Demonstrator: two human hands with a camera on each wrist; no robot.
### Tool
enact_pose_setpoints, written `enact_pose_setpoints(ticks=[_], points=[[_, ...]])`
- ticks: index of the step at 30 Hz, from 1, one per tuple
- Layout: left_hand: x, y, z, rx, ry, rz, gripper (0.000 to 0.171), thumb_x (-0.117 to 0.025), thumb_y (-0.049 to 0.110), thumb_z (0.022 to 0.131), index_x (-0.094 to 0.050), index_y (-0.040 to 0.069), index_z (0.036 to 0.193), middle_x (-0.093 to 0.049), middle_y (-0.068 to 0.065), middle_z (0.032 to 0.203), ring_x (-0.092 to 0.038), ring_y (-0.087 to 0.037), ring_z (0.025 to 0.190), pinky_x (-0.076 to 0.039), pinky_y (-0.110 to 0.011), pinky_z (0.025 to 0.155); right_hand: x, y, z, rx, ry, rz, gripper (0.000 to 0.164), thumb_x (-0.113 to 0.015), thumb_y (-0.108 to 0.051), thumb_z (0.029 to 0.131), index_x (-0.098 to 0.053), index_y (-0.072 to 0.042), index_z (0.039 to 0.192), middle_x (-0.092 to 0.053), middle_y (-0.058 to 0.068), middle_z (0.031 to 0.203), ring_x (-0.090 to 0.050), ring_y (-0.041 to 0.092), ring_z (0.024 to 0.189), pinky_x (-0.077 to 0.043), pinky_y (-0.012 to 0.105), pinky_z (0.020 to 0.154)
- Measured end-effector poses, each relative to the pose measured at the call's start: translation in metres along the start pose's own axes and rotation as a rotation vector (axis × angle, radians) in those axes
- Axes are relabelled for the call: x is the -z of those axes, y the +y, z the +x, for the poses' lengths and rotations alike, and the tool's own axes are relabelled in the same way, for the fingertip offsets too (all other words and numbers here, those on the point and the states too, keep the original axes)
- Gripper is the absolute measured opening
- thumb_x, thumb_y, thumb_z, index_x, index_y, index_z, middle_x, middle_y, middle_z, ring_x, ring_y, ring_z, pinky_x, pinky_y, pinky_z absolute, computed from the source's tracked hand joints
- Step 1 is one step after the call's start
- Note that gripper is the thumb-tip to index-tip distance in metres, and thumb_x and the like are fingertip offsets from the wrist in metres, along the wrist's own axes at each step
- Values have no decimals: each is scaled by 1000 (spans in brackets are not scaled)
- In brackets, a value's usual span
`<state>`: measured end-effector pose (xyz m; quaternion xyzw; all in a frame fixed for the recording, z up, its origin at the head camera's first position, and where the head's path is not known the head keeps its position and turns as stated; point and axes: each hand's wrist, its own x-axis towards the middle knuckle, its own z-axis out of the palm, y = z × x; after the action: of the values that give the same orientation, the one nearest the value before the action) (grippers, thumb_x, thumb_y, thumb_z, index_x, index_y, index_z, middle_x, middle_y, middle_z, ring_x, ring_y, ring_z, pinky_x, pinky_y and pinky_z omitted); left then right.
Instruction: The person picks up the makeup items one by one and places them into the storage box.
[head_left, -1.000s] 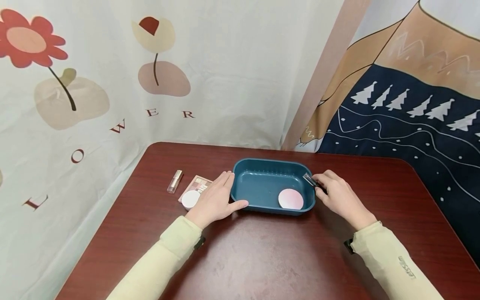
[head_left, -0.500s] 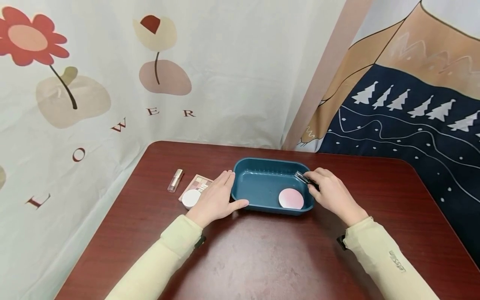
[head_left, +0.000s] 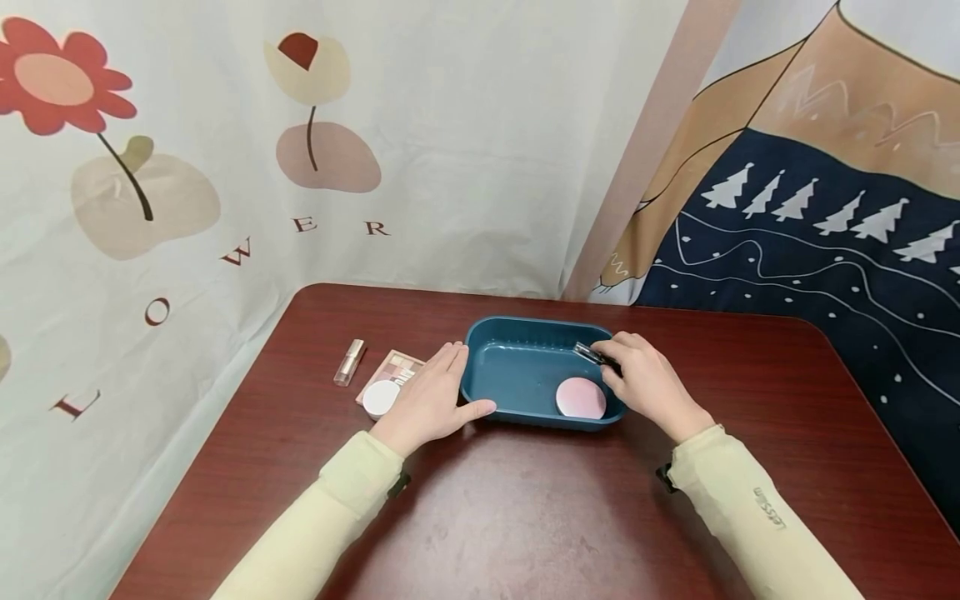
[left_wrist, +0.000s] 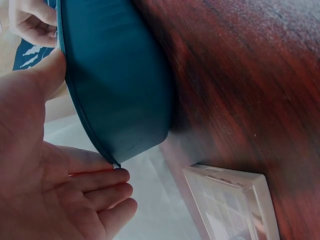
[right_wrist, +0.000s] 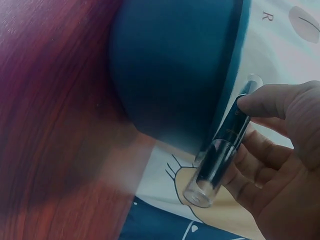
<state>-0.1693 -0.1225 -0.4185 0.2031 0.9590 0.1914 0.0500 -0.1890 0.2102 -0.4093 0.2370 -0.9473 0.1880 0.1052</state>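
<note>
In the head view, one blue-green basin (head_left: 510, 387) is sitting on one reddish-brown table (head_left: 525, 508), with one round pink disc (head_left: 581, 398) lying inside, toward its near right corner. Two hands are working there: the left hand (head_left: 427, 402) is resting with extended, relaxed fingers against the basin's left end, while the right hand (head_left: 651, 382) is pinching one dark tube (head_left: 588, 354) over the basin's right part. Three more things are lying left of the basin: one slim gold-and-clear stick (head_left: 349, 363), one palette (head_left: 396, 367) and one white round item (head_left: 381, 399) overlapping it (whether it is resting on top, I cannot tell). In the left wrist view, the left hand's thumb is touching the basin's rim, and one palette is lying nearby. In the right wrist view, thumb and fingers are gripping the dark tube, its clear end tilting downward.
</note>
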Motion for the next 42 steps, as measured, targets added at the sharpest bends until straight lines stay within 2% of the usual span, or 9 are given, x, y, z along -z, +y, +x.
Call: enact_pose_setpoints(ticks=[8,15,25,42], points=[[-1,0,1,12,-8,5,98,-67,58,95,-30,-7,158,-29,-25,165,-24,-37,156,-26,-48,125,-9,-5,8,40,-14,11,25,-70,1,91,-75,0,116,-68,13,104,-57,27,97,-54,43,80],[0,0,0,6,-7,-7,98,-67,57,95,-31,-8,158,-30,-26,165,-24,-38,156,-26,-48,124,-17,-10,12,52,-46,13,25,-72,0,91,-75,-1,116,-68,13,108,-56,27,98,-54,41,78],[0,-1,0,6,-6,-4,98,-67,57,95,-31,-8,158,-29,-26,165,-24,-38,156,-27,-48,124,-22,-13,15,67,-52,30,26,-73,1,90,-76,-2,116,-69,12,110,-57,28,103,-56,42,83],[-1,0,0,13,-10,0,98,-67,57,95,-30,-8,158,-29,-25,165,-23,-38,156,-28,-48,124,-36,-12,17,130,-11,3,22,-77,1,89,-78,-3,110,-72,10,106,-60,26,97,-56,42,83]])
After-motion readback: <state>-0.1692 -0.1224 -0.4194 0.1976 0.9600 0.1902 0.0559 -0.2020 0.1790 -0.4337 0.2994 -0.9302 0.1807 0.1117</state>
